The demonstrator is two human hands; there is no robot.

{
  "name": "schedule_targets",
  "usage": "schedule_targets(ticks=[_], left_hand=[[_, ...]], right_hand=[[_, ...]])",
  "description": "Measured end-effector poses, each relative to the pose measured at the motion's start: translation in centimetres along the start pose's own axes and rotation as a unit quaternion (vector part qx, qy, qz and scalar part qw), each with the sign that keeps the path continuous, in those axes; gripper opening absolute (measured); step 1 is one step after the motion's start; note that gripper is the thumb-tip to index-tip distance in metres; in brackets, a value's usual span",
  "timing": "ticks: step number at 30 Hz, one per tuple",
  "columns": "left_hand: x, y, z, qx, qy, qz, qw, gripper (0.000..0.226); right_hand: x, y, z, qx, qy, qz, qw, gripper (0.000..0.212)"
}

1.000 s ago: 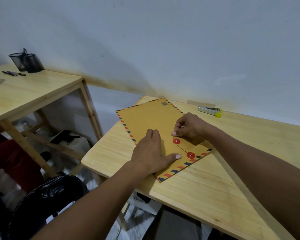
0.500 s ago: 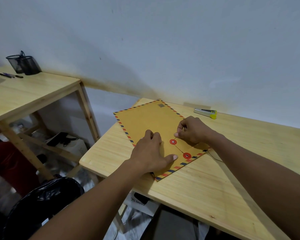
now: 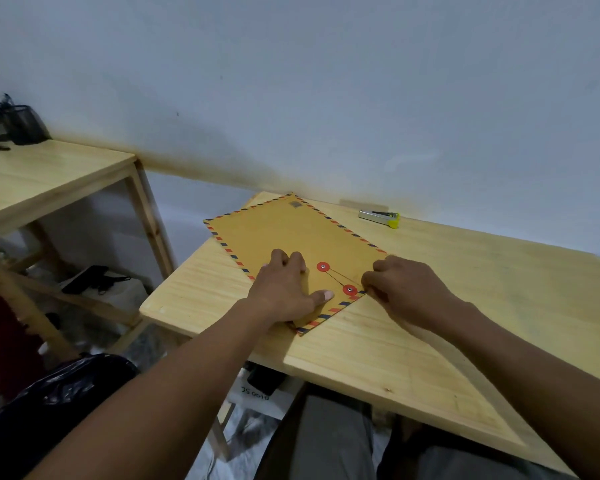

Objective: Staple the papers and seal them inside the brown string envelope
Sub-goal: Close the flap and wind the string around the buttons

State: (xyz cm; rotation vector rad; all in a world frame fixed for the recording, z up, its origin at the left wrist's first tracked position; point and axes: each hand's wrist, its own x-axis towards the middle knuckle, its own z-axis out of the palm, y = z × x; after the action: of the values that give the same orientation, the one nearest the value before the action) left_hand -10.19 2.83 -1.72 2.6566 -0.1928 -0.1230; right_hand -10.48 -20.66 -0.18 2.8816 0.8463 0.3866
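Observation:
The brown string envelope (image 3: 291, 233), edged in red and blue stripes, lies flat on the wooden table (image 3: 465, 306) with its flap end toward me. Two red string discs (image 3: 322, 267) sit on it, and a thin dark string runs between them. My left hand (image 3: 286, 291) presses flat on the envelope's near left part, thumb stretched toward the lower disc. My right hand (image 3: 404, 289) is at the envelope's right edge beside the lower disc, fingers pinched on the string's end. No papers are visible. The stapler (image 3: 379, 215), silver with a yellow end, rests near the wall.
A second wooden table (image 3: 42, 181) stands to the left, with black mesh pen holders (image 3: 13, 123) at its back. A black bin bag (image 3: 49, 403) sits low on the left. Boxes and dark items lie under both tables.
My right hand has moved from above the upper disc, down and right to the envelope's edge beside the lower disc, drawing the string along. My left hand stays pressed on the envelope.

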Motion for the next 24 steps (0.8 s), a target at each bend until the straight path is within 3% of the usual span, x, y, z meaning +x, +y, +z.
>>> schedule_targets(ticks=[6, 9, 20, 24], left_hand=[[0.0, -0.7, -0.8, -0.020, -0.044, 0.002, 0.999, 0.074], [0.1, -0.5, -0.8, -0.013, -0.042, -0.005, 0.999, 0.074], [-0.1, -2.3, -2.4, -0.042, -0.092, 0.027, 0.995, 0.082], [0.0, -2.6, -2.0, -0.051, -0.077, 0.035, 0.995, 0.083]], right_hand=[[-0.9, -2.3, -0.9, -0.065, 0.003, -0.061, 0.996, 0.018], [-0.7, -3.4, -1.5, -0.041, -0.012, -0.083, 0.996, 0.026], [7.2, -3.4, -2.2, 0.026, -0.107, -0.091, 0.990, 0.020], [11.2, -2.9, -1.4, 0.121, -0.133, -0.058, 0.982, 0.013]])
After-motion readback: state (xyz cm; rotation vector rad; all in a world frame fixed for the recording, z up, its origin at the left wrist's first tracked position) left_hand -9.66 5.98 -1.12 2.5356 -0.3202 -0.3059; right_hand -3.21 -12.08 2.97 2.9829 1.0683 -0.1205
